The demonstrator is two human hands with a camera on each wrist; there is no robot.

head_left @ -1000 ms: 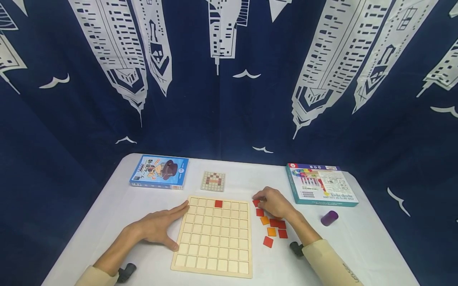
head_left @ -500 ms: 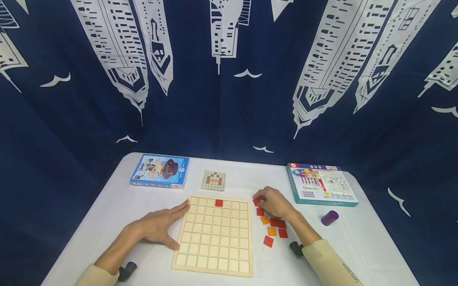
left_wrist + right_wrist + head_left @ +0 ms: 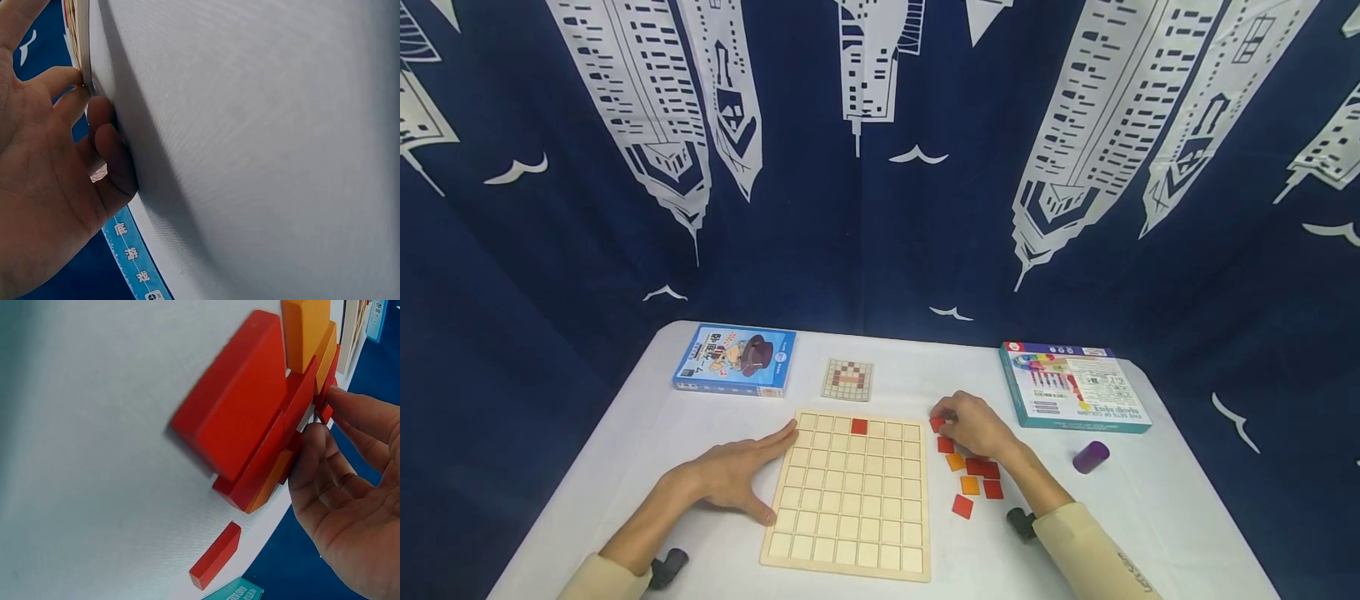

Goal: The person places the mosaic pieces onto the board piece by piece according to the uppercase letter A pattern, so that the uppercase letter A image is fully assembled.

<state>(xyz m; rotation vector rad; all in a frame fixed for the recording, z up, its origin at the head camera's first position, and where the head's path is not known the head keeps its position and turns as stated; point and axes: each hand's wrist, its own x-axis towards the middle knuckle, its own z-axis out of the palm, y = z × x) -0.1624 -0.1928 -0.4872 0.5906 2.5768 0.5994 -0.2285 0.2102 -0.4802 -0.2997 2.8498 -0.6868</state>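
My left hand (image 3: 730, 473) rests beside the wooden grid board (image 3: 850, 504), thumb and fingers spread along its left edge. One red tile (image 3: 859, 427) lies in a cell of the board's far row. Right of the board, my right hand (image 3: 973, 423) pinches a red tile (image 3: 937, 424) at the far end of a loose group, between thumb and fingers. Below that hand are more red tiles (image 3: 962, 506) and orange tiles (image 3: 970, 485). In the right wrist view, a red tile (image 3: 231, 400) looms close, with an orange tile (image 3: 305, 331) beyond it.
A small pattern card (image 3: 847, 380) lies behind the board. At the back left sits a blue game box (image 3: 733, 360); a teal-edged box (image 3: 1075, 388) sits at the back right. A purple cylinder (image 3: 1091, 457) stands right of the tiles on the white table (image 3: 1157, 517).
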